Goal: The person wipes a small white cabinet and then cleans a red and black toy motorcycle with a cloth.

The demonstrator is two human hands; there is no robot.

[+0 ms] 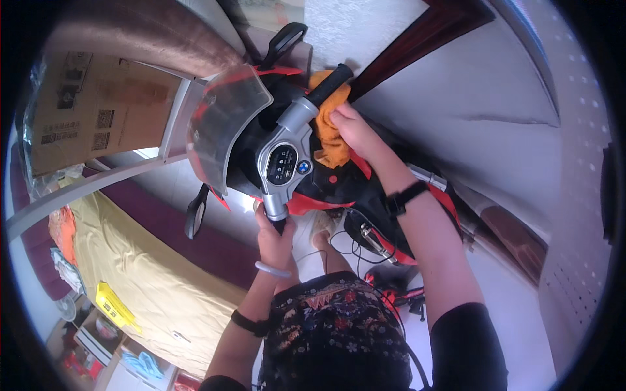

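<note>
A red and black child's ride-on motorcycle stands before me, its silver handlebar console (282, 163) in the middle of the view. My left hand (275, 238) is closed around the black grip at the near end of the handlebar. With my right hand (353, 128) I hold an orange cloth (328, 122) against the red and black body, just under the other grip (333, 82). A clear windshield (232, 124) curves in front of the console. Two black mirrors (284, 43) stick out at the front.
A cardboard box (105, 105) lies by a white metal frame (93, 188) at the left. Beige cloth (156, 273) covers a long surface at lower left. Thin black cables hang near my legs. At the right is a pale covered object (469, 97).
</note>
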